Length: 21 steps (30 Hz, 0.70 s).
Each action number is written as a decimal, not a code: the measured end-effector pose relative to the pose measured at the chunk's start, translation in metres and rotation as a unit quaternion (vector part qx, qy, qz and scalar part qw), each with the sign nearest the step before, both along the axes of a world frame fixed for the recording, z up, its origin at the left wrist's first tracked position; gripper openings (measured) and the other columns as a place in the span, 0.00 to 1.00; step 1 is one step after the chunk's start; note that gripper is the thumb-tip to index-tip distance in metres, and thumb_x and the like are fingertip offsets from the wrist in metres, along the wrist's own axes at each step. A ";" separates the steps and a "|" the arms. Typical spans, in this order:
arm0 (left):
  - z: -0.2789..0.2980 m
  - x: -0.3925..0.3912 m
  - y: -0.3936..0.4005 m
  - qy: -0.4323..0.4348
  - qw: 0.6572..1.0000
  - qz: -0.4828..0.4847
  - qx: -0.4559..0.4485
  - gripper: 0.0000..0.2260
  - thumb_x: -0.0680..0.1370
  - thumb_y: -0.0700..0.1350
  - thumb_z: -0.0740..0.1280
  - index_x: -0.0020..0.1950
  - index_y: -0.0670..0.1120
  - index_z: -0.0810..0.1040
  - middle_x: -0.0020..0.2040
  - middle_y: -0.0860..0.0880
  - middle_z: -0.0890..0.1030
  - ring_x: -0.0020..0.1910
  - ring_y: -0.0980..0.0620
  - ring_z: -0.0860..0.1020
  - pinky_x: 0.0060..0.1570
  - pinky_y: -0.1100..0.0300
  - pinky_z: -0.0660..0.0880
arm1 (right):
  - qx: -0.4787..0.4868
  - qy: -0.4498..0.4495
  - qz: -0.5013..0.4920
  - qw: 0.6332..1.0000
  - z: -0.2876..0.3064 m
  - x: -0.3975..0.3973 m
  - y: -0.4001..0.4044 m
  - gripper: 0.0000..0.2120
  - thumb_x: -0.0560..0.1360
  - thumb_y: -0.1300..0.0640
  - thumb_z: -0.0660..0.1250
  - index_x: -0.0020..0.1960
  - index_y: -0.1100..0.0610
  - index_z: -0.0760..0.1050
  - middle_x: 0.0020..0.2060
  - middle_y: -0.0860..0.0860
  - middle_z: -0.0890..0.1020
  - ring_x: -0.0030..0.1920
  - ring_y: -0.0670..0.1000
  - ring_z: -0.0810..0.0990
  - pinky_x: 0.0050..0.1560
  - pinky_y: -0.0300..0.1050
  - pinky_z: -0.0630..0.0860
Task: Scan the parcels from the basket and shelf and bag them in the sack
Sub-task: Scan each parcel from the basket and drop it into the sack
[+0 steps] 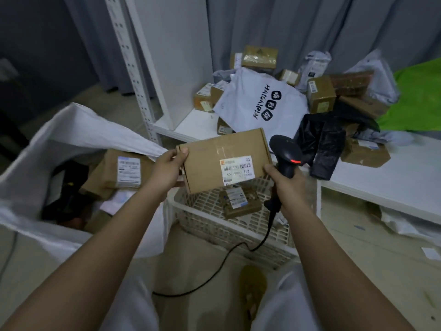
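The left hand [170,161] is pinching the left edge of a flat cardboard parcel [224,161], thumb on top, forearm reaching straight out. The right hand [285,180] is wrapping its fingers round the grip of a black scanner [286,155], thumb touching the parcel's right edge beside its label [237,169]. The parcel is hovering above the white basket [233,225], which is holding one small parcel [239,199], possibly more. The open sack [78,130] is sitting to the left, the laden shelf [372,185] behind.

The white plastic mailer bag [260,103] reads "MAIGAIPIN"; the brown cardboard box's white shipping label [237,169] shows "P802 T37", the rest blurred.
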<state>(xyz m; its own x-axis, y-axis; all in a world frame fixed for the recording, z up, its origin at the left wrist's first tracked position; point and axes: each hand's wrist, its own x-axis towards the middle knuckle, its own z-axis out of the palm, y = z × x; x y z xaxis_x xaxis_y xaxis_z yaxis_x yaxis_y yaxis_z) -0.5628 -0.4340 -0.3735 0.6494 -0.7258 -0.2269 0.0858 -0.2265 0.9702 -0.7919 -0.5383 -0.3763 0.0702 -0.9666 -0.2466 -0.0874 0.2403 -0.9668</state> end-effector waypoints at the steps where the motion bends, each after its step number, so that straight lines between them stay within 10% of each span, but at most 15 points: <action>1: 0.003 0.004 0.007 -0.013 1.000 0.006 -0.001 0.14 0.81 0.53 0.61 0.60 0.45 0.75 0.52 0.46 0.77 0.49 0.44 0.77 0.31 0.61 0.75 | -0.007 -0.010 0.020 1.000 0.001 0.006 0.001 0.23 0.73 0.55 0.74 0.65 0.56 0.73 0.57 0.52 0.81 0.56 0.54 0.80 0.54 0.50 0.77; 5: -0.003 0.026 0.027 -0.076 0.990 0.118 -0.003 0.18 0.81 0.53 0.61 0.68 0.49 0.65 0.53 0.47 0.73 0.46 0.49 0.74 0.43 0.56 0.77 | -0.016 -0.017 0.097 0.995 -0.002 0.036 0.004 0.26 0.69 0.55 0.77 0.64 0.56 0.74 0.55 0.52 0.82 0.55 0.53 0.81 0.49 0.47 0.77; 9: -0.005 0.051 0.036 -0.052 0.982 0.175 -0.040 0.08 0.81 0.55 0.60 0.56 0.54 0.68 0.48 0.54 0.72 0.46 0.53 0.75 0.47 0.57 0.77 | -0.007 -0.014 0.113 0.993 -0.007 0.070 0.008 0.24 0.69 0.52 0.77 0.62 0.57 0.75 0.54 0.53 0.83 0.53 0.53 0.82 0.57 0.55 0.78; 13: -0.002 0.066 0.045 0.035 0.992 0.120 -0.033 0.17 0.81 0.58 0.58 0.67 0.53 0.70 0.59 0.52 0.73 0.54 0.51 0.76 0.48 0.50 0.78 | 0.065 -0.063 0.078 0.993 -0.007 0.093 0.011 0.19 0.71 0.56 0.75 0.60 0.59 0.76 0.43 0.53 0.83 0.40 0.50 0.81 0.45 0.48 0.79; 16: -0.009 0.067 0.051 -0.017 0.995 0.101 0.013 0.27 0.75 0.63 0.62 0.73 0.59 0.64 0.72 0.50 0.63 0.64 0.48 0.70 0.65 0.44 0.70 | 0.125 -0.074 0.057 0.988 -0.009 0.105 0.015 0.18 0.71 0.54 0.75 0.58 0.60 0.77 0.37 0.51 0.79 0.34 0.49 0.78 0.38 0.45 0.76; 21: -0.004 0.051 0.065 -0.144 0.988 0.042 -0.037 0.26 0.74 0.54 0.71 0.69 0.58 0.64 0.71 0.48 0.60 0.63 0.52 0.69 0.63 0.54 0.73 | 0.156 -0.091 0.027 0.983 -0.008 0.118 0.024 0.17 0.72 0.56 0.75 0.57 0.60 0.77 0.41 0.53 0.81 0.36 0.50 0.79 0.35 0.45 0.75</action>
